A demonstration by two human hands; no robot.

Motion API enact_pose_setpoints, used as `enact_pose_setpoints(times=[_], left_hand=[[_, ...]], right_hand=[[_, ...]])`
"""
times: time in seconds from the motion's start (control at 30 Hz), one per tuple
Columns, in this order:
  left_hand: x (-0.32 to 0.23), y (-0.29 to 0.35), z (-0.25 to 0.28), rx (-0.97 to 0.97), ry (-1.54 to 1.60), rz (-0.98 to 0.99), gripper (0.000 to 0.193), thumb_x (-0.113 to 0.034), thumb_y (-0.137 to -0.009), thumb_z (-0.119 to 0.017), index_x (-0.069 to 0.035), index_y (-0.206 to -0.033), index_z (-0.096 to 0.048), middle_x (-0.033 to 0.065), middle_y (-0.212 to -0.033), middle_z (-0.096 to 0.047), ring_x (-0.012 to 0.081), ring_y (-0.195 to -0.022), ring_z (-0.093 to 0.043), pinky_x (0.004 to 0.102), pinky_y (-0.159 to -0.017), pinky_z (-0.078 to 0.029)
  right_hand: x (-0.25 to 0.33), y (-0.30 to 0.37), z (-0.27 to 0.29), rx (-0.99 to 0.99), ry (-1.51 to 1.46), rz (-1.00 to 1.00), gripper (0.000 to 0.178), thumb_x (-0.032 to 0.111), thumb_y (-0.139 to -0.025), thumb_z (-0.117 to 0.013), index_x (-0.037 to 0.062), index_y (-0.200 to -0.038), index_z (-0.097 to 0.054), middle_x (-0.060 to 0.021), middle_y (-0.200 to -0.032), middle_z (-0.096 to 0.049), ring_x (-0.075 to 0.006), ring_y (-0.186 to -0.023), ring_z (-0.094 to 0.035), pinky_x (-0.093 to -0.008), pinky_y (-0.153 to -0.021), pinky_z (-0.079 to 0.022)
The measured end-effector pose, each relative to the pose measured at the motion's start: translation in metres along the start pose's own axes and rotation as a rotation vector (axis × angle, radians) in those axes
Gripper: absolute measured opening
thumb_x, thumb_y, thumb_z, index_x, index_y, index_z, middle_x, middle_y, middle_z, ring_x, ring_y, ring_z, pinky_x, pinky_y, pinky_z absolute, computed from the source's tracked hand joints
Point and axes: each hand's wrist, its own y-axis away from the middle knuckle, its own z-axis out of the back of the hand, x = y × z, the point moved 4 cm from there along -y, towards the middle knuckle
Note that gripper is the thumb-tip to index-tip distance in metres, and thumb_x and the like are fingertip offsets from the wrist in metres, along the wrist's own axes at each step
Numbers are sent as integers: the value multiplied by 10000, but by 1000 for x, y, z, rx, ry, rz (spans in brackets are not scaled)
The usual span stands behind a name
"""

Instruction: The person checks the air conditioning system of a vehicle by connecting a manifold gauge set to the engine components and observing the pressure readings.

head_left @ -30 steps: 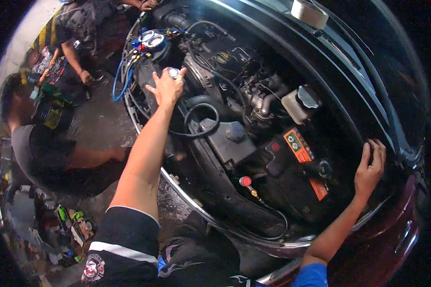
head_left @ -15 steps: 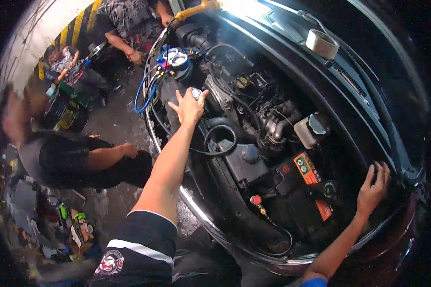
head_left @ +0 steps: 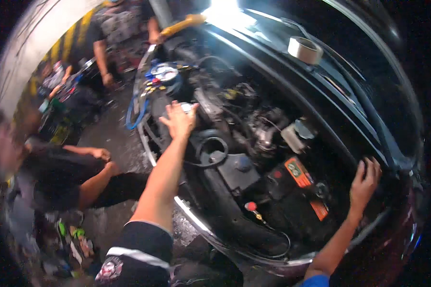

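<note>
Fingers of the left hand (head_left: 178, 123) spread around a round pale cap (head_left: 187, 107) at the front of the engine bay; can't tell from here if they're gripping it or just pressing on it. Right hand (head_left: 364, 179) looks unloaded, fingers extended at the bay's far right edge; contact unclear. Black hose loop (head_left: 226, 151) just below the left hand, by the dark grey tank (head_left: 235, 174). Gauge set (head_left: 164, 74) with two dials sits just beyond the left hand, blue hose (head_left: 130, 115) hanging off the front. Battery (head_left: 298, 171) with orange labels between the two hands, red-topped fitting (head_left: 250, 206) on a thin line nearer the wearer. White reservoir (head_left: 292, 139) behind, tape roll (head_left: 311, 51) up by the windshield. Yellow lamp (head_left: 184, 24) lit at the top. Co-worker in a dark shirt (head_left: 57, 174) off to the left, both forearms forward.
</note>
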Motion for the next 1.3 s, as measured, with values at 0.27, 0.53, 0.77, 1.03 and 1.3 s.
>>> enact_pose_setpoints(times=[0.27, 0.53, 0.77, 1.03, 1.3], left_hand=[[0, 4, 7, 28, 203, -9, 936, -771, -956, -454, -47, -1548, -481, 82, -1698, -338, 337, -1603, -182, 723, -1227, -50], [0, 4, 8, -21, 243, -28, 940, -781, -940, -469, -52, -1533, -500, 91, -1681, -369, 331, -1602, -184, 716, -1231, -45], [0, 3, 10, -4, 166, -19, 887, -712, -933, -566, -34, -1500, -495, 123, -1623, -450, 363, -1597, -182, 733, -1224, -54], [3, -8, 12, 84, 192, -83, 801, -633, -920, -628, -4, -1408, -536, 178, -1510, -548, 435, -1585, -161, 729, -1225, 3], [-1, -4, 22, -2, -162, -65, 892, -781, -926, -468, -49, -1419, -602, 167, -1550, -526, 398, -1552, -297, 731, -1172, -187]], right_hand=[[-28, 7, -15, 37, 4, 8, 293, 188, -1097, -529, -33, -1248, -648, -222, -1345, -619, -395, -1280, -552, -478, -1108, -408], [-38, 9, -20, 90, -9, -13, 310, 190, -1094, -528, -41, -1276, -627, -240, -1407, -575, -413, -1343, -509, -502, -1153, -389], [-35, 10, -21, 77, -24, -34, 320, 189, -1098, -521, -43, -1295, -622, -244, -1422, -564, -410, -1357, -504, -498, -1155, -391], [-56, 12, -29, 55, 18, -6, 314, 188, -1103, -523, -49, -1273, -638, -249, -1386, -588, -402, -1310, -537, -475, -1124, -411], [-25, -7, -8, 49, -214, -296, 374, 238, -1085, -541, -18, -1337, -644, -192, -1388, -645, -346, -1320, -576, -425, -1151, -409]])
